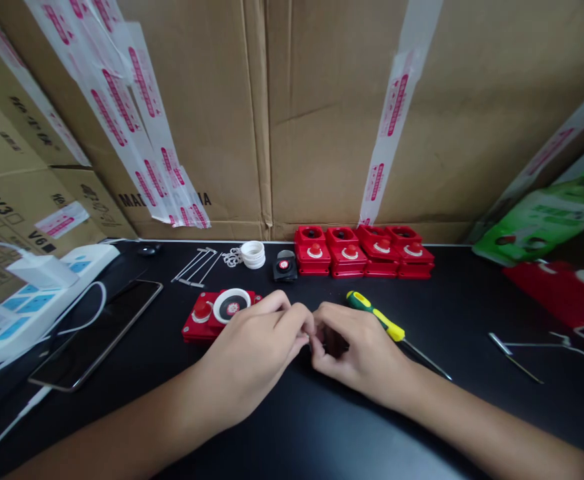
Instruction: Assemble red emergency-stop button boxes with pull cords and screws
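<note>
My left hand (257, 353) and my right hand (355, 343) meet fingertip to fingertip over the middle of the black table. Both are closed in a pinch, and whatever lies between the fingertips is too small or hidden to make out. Just behind my left hand sits a red box (192, 331) with a red button (203, 311) and a white ring (217, 312) around a black round part (232, 306). My left wrist and hand cover part of this box. Beyond my right hand lies a screwdriver (379, 319) with a yellow and green handle, its shaft pointing toward my right forearm.
Several red boxes (348, 261) line the back, beside a black part (285, 265), stacked white rings (253, 255) and metal T-shaped rods (195, 267). Left lie a phone (99, 333) and a power strip (37, 297). Right are a T-shaped rod (515, 353) and a green pouch (542, 217). Cardboard (322, 120) walls the back.
</note>
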`<state>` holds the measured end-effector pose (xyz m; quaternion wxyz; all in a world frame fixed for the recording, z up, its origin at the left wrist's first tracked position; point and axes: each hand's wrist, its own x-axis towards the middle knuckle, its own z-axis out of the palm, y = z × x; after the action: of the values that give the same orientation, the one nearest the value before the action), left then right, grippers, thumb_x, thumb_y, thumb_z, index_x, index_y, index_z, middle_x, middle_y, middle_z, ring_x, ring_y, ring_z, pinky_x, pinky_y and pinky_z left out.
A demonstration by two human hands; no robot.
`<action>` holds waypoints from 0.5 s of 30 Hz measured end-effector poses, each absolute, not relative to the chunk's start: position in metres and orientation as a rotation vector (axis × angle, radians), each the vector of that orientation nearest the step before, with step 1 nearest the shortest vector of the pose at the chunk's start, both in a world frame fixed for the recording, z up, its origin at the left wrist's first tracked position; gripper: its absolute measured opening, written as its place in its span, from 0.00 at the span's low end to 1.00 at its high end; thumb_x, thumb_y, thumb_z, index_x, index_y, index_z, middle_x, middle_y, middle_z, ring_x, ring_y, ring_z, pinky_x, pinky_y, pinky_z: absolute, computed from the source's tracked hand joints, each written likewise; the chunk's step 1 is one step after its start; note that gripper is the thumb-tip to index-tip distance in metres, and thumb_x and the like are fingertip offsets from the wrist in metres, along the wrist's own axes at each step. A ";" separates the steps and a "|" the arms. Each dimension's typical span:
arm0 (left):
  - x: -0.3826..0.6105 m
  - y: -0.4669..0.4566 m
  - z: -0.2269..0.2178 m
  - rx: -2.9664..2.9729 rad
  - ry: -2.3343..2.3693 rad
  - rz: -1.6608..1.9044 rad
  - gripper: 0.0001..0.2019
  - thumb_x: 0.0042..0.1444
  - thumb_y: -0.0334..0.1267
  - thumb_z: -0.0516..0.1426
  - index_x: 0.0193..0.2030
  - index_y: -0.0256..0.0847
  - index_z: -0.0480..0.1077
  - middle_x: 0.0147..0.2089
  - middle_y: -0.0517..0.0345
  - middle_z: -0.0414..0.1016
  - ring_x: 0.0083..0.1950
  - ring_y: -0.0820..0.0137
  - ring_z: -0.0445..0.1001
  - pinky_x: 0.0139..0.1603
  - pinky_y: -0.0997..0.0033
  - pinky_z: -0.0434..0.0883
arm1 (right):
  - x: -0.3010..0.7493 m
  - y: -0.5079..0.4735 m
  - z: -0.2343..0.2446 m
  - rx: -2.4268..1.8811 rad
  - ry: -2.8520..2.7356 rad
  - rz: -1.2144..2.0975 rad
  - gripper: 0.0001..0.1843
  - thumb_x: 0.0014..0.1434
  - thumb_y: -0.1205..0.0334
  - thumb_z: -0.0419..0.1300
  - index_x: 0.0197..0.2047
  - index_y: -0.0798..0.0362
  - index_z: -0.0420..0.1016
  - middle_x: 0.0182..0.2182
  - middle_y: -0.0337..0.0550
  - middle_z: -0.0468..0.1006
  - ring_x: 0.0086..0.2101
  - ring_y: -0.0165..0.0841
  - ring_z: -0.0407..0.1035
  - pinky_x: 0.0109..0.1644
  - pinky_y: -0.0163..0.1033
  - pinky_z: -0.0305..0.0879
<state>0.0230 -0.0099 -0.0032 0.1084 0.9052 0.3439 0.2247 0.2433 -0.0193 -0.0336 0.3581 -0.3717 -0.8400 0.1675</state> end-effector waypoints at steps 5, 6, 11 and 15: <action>0.026 -0.009 0.001 2.799 0.963 0.754 0.04 0.67 0.27 0.62 0.43 0.40 0.73 0.44 0.56 0.74 0.47 0.60 0.71 0.45 0.60 0.70 | 0.242 -0.019 -0.035 -1.020 -2.097 0.411 0.08 0.58 0.74 0.60 0.36 0.51 0.69 0.28 0.34 0.71 0.26 0.27 0.66 0.31 0.32 0.62; 0.027 -0.009 0.001 2.820 0.974 0.767 0.04 0.67 0.27 0.62 0.42 0.40 0.74 0.44 0.55 0.74 0.47 0.60 0.70 0.46 0.59 0.69 | 0.242 -0.019 -0.036 -1.024 -2.086 0.411 0.08 0.58 0.74 0.60 0.36 0.51 0.70 0.28 0.34 0.71 0.26 0.26 0.66 0.31 0.32 0.62; 0.029 -0.009 -0.003 2.810 0.992 0.773 0.05 0.68 0.28 0.61 0.40 0.40 0.76 0.41 0.57 0.73 0.45 0.61 0.68 0.45 0.59 0.68 | 0.241 -0.020 -0.038 -1.011 -2.056 0.429 0.08 0.56 0.75 0.60 0.36 0.52 0.71 0.27 0.34 0.72 0.25 0.26 0.67 0.31 0.31 0.62; 0.029 -0.011 -0.006 2.795 1.030 0.801 0.05 0.66 0.28 0.61 0.38 0.40 0.76 0.39 0.57 0.74 0.45 0.61 0.69 0.44 0.59 0.68 | 0.239 -0.021 -0.038 -0.990 -2.053 0.418 0.08 0.57 0.75 0.60 0.36 0.52 0.71 0.27 0.34 0.72 0.25 0.26 0.67 0.31 0.31 0.63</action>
<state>0.0294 -0.0105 -0.0055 0.0286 0.9058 0.3337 0.2596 0.2388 -0.0208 -0.0381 0.4004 -0.3915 -0.8118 0.1653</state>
